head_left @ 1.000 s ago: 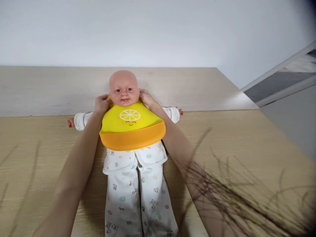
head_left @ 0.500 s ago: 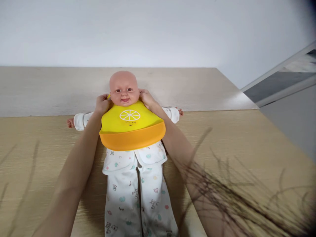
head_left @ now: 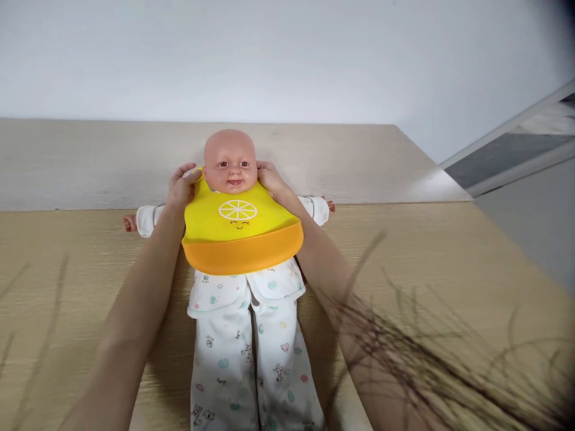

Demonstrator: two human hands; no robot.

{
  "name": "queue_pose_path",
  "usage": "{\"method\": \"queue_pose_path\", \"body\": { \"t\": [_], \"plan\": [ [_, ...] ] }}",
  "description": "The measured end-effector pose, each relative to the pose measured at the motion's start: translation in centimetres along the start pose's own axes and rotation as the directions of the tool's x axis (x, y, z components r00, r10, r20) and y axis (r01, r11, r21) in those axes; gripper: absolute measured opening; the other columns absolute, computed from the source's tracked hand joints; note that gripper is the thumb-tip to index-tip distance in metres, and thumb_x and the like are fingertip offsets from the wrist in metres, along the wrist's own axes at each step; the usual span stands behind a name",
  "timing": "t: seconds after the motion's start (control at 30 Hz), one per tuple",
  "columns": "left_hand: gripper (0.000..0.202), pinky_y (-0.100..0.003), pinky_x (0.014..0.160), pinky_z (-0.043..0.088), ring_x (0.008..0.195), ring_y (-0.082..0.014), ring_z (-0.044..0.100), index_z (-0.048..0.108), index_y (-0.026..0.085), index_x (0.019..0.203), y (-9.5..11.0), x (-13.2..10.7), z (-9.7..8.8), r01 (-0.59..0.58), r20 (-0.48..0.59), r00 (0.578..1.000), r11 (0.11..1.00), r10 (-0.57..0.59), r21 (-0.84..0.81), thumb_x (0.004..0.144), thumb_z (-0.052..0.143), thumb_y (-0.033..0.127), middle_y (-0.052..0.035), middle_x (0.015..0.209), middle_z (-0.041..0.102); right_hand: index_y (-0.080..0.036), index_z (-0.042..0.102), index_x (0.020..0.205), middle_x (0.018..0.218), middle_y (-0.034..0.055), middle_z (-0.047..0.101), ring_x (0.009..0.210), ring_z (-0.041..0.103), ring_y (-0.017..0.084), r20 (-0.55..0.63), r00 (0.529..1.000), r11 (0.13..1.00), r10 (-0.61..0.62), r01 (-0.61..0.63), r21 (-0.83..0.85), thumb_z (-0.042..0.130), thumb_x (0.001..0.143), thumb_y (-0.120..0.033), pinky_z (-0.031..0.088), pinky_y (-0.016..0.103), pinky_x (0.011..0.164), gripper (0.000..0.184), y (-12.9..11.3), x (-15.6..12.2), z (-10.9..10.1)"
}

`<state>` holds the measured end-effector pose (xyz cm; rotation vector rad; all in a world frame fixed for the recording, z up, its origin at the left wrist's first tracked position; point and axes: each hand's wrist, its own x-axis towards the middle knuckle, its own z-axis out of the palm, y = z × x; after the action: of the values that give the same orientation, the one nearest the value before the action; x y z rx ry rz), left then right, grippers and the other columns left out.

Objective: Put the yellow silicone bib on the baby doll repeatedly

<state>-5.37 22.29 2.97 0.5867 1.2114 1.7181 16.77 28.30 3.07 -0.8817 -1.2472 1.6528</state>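
Observation:
A baby doll (head_left: pixel 230 160) in white patterned clothes lies on its back on a wooden table (head_left: pixel 449 263). A yellow silicone bib (head_left: pixel 240 230) with an orange catch pocket and a lemon-slice print covers its chest. My left hand (head_left: pixel 180 187) pinches the bib's neck strap beside the doll's left cheek, fingers curled on the strap. My right hand (head_left: pixel 268 178) grips the other strap end at the doll's neck, with its fingertips hidden behind the head.
A paler wooden surface (head_left: pixel 67 161) lies behind the doll, against a white wall. The table's right edge (head_left: pixel 516 251) drops to a grey floor. Blurred strands of hair hang across the lower right of the view.
The doll's head has shifted slightly to the right. My left hand's fingers have lifted and spread a little around the strap. My right hand stays at the neck.

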Motion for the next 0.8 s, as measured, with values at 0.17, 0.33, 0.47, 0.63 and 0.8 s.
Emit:
{"method": "queue_pose_path", "body": {
  "t": [0.17, 0.33, 0.47, 0.63, 0.8],
  "plan": [
    [0.023, -0.025, 0.062, 0.053, 0.07, -0.0177, 0.071, 0.062, 0.022, 0.093, -0.01, -0.06, -0.13, 0.013, -0.009, 1.0, 0.997, -0.014, -0.071, 0.078, 0.078, 0.014, 0.0004, 0.073, 0.07, -0.017, 0.072, 0.08, 0.078, 0.0027, 0.073, 0.078, 0.072, 0.02, 0.01, 1.0, 1.0, -0.018, 0.018, -0.016, 0.067, 0.077, -0.024, 0.061, 0.029, 0.076, 0.009, 0.42, 0.26, -0.12],
    [0.019, -0.025, 0.067, 0.056, 0.079, -0.0188, 0.074, 0.062, 0.023, 0.093, -0.17, -0.14, -0.27, 0.002, -0.018, 1.0, 0.992, -0.004, -0.122, 0.082, 0.074, 0.015, -0.0016, 0.078, 0.072, -0.017, 0.072, 0.079, 0.079, 0.0028, 0.074, 0.08, 0.072, 0.02, 0.024, 1.0, 1.0, -0.019, 0.02, -0.022, 0.067, 0.078, -0.023, 0.06, 0.03, 0.075, 0.008, 0.53, 0.54, -0.27],
    [0.019, -0.025, 0.069, 0.058, 0.081, -0.0191, 0.074, 0.065, 0.023, 0.094, -0.5, 0.09, -0.4, -0.017, -0.001, 1.0, 0.985, 0.017, -0.172, 0.082, 0.079, 0.017, -0.0026, 0.081, 0.073, -0.017, 0.072, 0.08, 0.08, 0.0034, 0.074, 0.082, 0.073, 0.021, 0.012, 1.0, 1.0, -0.008, 0.009, -0.03, 0.069, 0.078, -0.024, 0.061, 0.031, 0.079, 0.007, 0.31, 0.4, -0.1],
    [0.01, -0.025, 0.072, 0.059, 0.084, -0.0199, 0.074, 0.067, 0.021, 0.087, -0.44, 0.16, -0.19, -0.036, -0.031, 0.999, 0.984, 0.031, -0.174, 0.084, 0.075, 0.016, -0.0045, 0.082, 0.074, -0.017, 0.072, 0.08, 0.08, 0.0034, 0.074, 0.083, 0.073, 0.021, 0.011, 1.0, 0.999, -0.015, 0.015, -0.028, 0.069, 0.076, -0.023, 0.061, 0.031, 0.078, 0.007, 0.24, 0.25, -0.05],
    [0.011, -0.027, 0.077, 0.058, 0.087, -0.0206, 0.075, 0.068, 0.02, 0.09, -0.29, -0.07, -0.03, -0.036, -0.021, 0.999, 0.989, 0.033, -0.147, 0.085, 0.077, 0.019, -0.0039, 0.084, 0.073, -0.016, 0.073, 0.081, 0.078, 0.003, 0.073, 0.082, 0.072, 0.021, 0.007, 1.0, 0.999, -0.006, 0.006, -0.046, 0.069, 0.078, -0.023, 0.061, 0.031, 0.078, 0.008, 0.22, 0.25, -0.18]
  ]
}}
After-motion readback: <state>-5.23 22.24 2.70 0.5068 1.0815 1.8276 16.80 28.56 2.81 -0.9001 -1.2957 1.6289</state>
